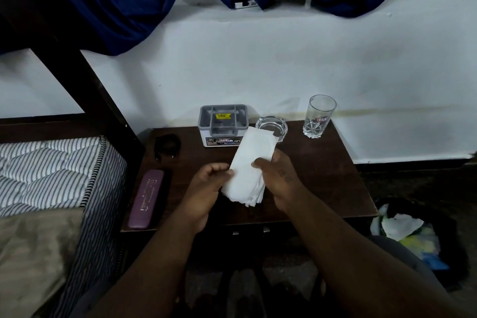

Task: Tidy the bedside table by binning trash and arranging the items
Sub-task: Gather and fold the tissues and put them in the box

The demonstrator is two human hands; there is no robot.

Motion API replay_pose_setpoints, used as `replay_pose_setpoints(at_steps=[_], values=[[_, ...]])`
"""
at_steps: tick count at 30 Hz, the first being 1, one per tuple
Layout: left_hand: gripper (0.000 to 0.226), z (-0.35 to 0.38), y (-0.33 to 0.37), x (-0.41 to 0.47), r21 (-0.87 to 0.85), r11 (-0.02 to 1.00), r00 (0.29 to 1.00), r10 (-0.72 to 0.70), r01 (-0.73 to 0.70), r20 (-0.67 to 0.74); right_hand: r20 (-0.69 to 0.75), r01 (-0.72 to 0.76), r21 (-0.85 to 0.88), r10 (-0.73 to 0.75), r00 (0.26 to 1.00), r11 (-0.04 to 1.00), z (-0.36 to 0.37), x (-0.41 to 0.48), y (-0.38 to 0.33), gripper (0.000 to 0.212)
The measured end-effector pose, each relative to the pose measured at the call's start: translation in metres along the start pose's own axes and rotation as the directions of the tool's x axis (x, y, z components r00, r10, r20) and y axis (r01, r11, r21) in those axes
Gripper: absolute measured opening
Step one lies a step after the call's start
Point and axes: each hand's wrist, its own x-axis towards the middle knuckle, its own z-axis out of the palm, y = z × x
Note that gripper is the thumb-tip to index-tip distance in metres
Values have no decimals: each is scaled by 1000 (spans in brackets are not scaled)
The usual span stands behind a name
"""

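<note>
Blue curtain (pixel 116 2) hangs across top of view over white wall (pixel 284 64). Striped mattress (pixel 51 168) at left, a tan cloth (pixel 33 253) over its near corner. Dark wooden bedside table (pixel 322 183) stands against the wall, just beside the mattress. On the floor to the table's right: dark bin bag (pixel 438 230) with white and coloured waste showing inside.

Stack of white tissues (pixel 249 170) is held above the table's centre, tilted, far end overlapping the view of the organiser and ashtray. Left hand (pixel 206 186) grips the stack's near-left edge, fingers curled round it. Right hand (pixel 281 178) pinches the right edge, thumb on top.

Purple case (pixel 147 199) lies along the table's left edge. Grey organiser box (pixel 223 121) with yellow price sticker sits at the back. Clear tumbler (pixel 318 117) upright, back right. Glass ashtray (pixel 272 126) between organiser and tumbler. Small black object (pixel 167 146), back left; too dark to identify.
</note>
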Motion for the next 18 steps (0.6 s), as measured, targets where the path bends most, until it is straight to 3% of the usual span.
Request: replay_pose_setpoints(at_steps=[2, 6, 8, 10, 12, 14, 16, 18], values=[[23, 2, 0, -2, -13, 1000, 996, -11, 12, 83, 52, 10, 36, -12, 999, 999, 1, -2, -2, 32], [25, 4, -1, -4, 20, 1000, 996, -12, 10, 91, 116, 26, 42, -31, 993, 999, 1, -3, -3, 32], [23, 6, -1, -4, 65, 997, 998, 43, -46, 41, 60, 53, -22, -51, 997, 998, 2, -4, -3, 33], [21, 8, -1, -4, 217, 962, 982, 183, -169, -48, -77, 90, -175, -105, 992, 980, 4, -3, -1, 44], [27, 11, 0, -6, 406, 868, 929, 355, -286, -103, -254, 121, -381, -229, 940, 917, 6, -7, 1, 48], [28, 13, 2, -9, 575, 739, 858, 499, -351, -118, -294, 181, -422, -322, 900, 889, 11, -14, 3, 37], [32, 13, 2, -12, 727, 540, 756, 653, -424, -44, -229, 179, -272, -244, 942, 946, 20, -24, 1, 58], [33, 13, 1, -14, 827, 295, 665, 737, -478, 121, -160, 94, -144, -117, 980, 985, 26, -31, 0, 78]])
